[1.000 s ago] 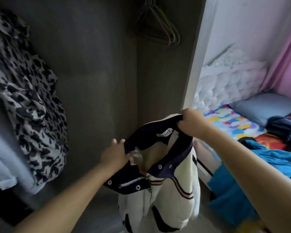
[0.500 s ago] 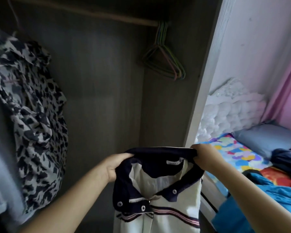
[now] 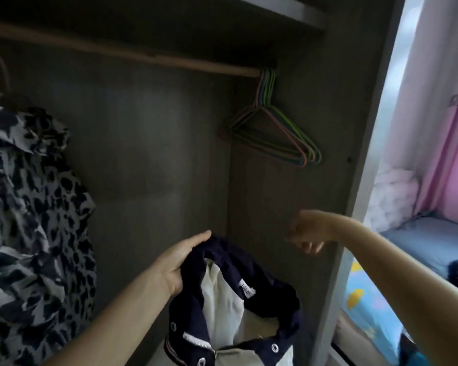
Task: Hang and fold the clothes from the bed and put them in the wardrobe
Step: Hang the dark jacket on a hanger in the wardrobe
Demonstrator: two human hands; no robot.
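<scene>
Fingers (image 3: pixel 196 240) of the left hand (image 3: pixel 181 262) curl round the dark navy collar of a cream shirt (image 3: pixel 222 310), the thumb lying along the top edge of the cloth. That hand alone holds the shirt, which hangs low in front of the open wardrobe (image 3: pixel 154 159), its snap buttons and white neck label showing. Off to the side, the right hand (image 3: pixel 306 235) is raised in the air inside the wardrobe, blurred, its fingers loosely bent and holding nothing. Above it, a bunch of coloured hangers (image 3: pixel 278 133) hangs from the wooden rail (image 3: pixel 122 52) at the wardrobe's right end. A black-and-white spotted garment (image 3: pixel 29 212) hangs at the left. Beyond the wardrobe's side panel lies the bed (image 3: pixel 365 299) with a bright patterned sheet and a blue pillow (image 3: pixel 423 239).
</scene>
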